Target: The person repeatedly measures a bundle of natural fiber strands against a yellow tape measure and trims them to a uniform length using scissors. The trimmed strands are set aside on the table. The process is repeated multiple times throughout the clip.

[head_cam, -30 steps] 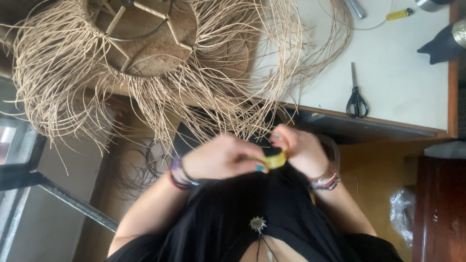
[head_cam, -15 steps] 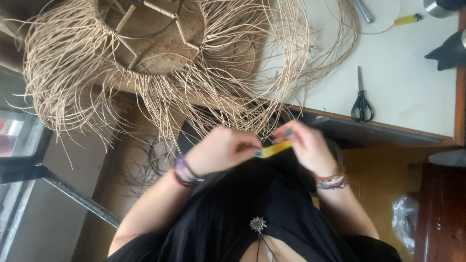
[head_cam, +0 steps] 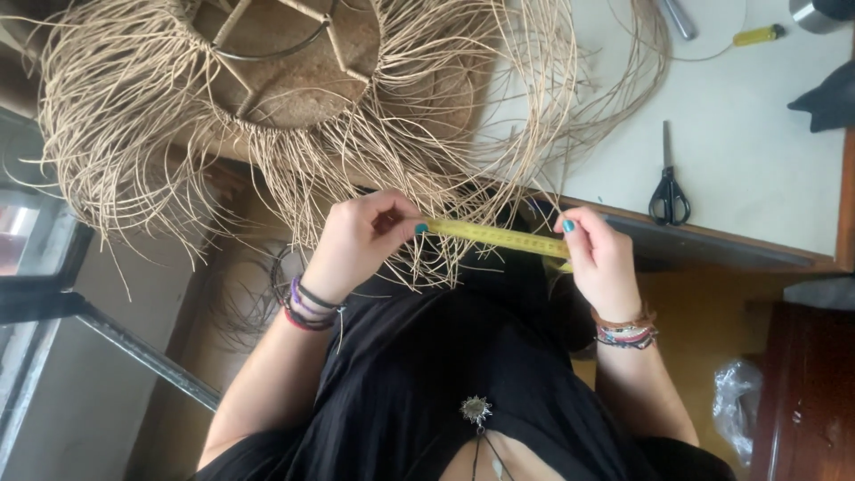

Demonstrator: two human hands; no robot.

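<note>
Yellow tape measure point(head_cam: 495, 236) between both hands' fingers point(head_cam: 570, 227)

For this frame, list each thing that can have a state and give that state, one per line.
Tape measure: pulled out flat, stretched between both hands.
Left hand: closed, pinching one end of the tape.
Right hand: closed, pinching the other end.
Woven straw piece: unfinished, loose strands hanging over the table edge.
Scissors: shut, lying flat on the white table.
Yellow lighter: lying on its side.
</note>
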